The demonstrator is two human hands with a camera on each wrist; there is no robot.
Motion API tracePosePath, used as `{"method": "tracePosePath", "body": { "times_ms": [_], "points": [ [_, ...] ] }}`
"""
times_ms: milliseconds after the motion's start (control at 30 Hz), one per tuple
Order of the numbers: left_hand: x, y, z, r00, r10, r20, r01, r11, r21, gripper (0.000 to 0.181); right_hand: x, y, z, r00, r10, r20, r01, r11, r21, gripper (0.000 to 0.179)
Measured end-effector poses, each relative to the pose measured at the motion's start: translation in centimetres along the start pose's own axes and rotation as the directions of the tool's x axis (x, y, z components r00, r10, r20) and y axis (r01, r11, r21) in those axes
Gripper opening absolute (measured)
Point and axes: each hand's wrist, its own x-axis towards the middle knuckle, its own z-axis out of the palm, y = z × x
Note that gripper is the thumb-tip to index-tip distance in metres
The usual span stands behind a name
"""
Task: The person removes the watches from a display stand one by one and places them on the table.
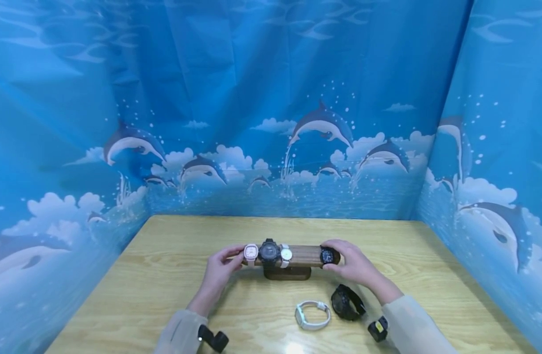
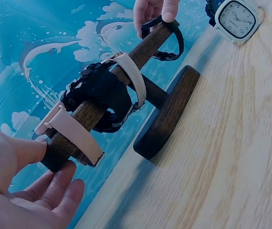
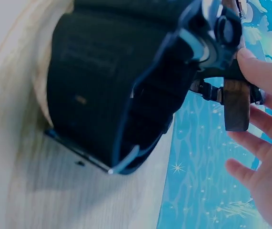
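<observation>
A dark wooden watch stand (image 1: 306, 254) stands on the table, its bar running left to right above a base (image 2: 169, 114). Toward the bar's left part sit a pale pink square watch (image 1: 251, 252), a chunky black watch (image 1: 269, 251) and a white-strapped round watch (image 1: 286, 254). My left hand (image 1: 220, 270) pinches the bar's left end between thumb and fingers, beside the pink watch. At the opposite end, my right hand (image 1: 351, 263) grips a black square-faced watch (image 1: 327, 256), which loops around the bar; its thumb and fingers lie at the watch's edges.
Nearer me on the wooden table (image 1: 165, 295) lie a white watch (image 1: 313, 324) and a large black watch (image 1: 342, 302), the latter close to my right forearm. A blue dolphin-print curtain (image 1: 262, 123) encloses the table's back and sides.
</observation>
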Motion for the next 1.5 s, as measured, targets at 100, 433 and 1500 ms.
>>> {"method": "tracePosePath", "body": {
  "times_ms": [100,433,1500],
  "points": [
    [0.0,0.0,-0.1,1.000,0.002,-0.002,-0.002,1.000,0.003,0.028,0.2,0.3,0.1,1.000,0.003,0.028,-0.005,0.999,0.054,0.055],
    [-0.2,0.1,-0.1,1.000,0.008,0.007,-0.008,1.000,0.013,0.029,0.5,1.6,0.8,0.996,0.020,0.090,-0.041,0.972,0.231,0.066],
    [0.0,0.2,0.2,1.000,-0.004,-0.002,0.004,1.000,0.015,0.028,-1.1,2.7,-0.2,1.000,0.002,0.010,-0.004,0.981,0.194,0.066]
  ]
}}
